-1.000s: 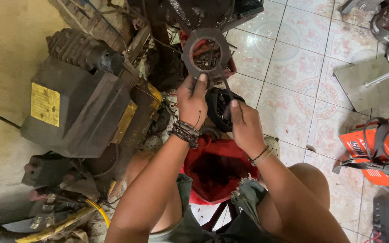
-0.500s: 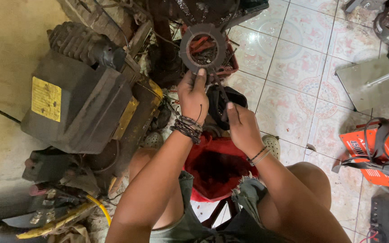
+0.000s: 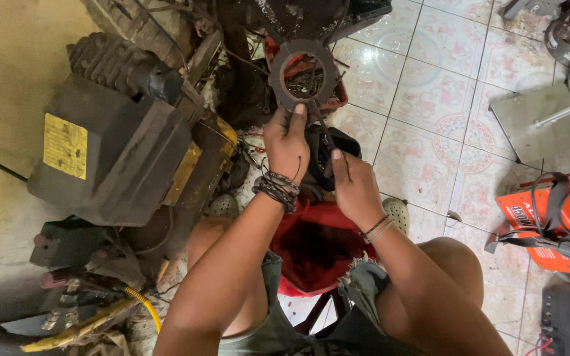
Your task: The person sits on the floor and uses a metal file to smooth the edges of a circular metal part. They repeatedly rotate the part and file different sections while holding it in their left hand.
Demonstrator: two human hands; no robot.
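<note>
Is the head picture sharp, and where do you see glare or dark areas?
Head view: the left hand and ring-shaped disc are fairly sharp; soft glare lies on the tiled floor; the machinery at the top is in deep shadow; straight lines bend at the edges.

The right hand [image 3: 353,188] covers the grip of a thin tool [image 3: 320,128], so its kind cannot be told. The small parts in the red tray [image 3: 338,99] behind the metal ring [image 3: 303,72] are too small to identify. The orange machine [image 3: 552,221] is cut off by the right edge.
</note>
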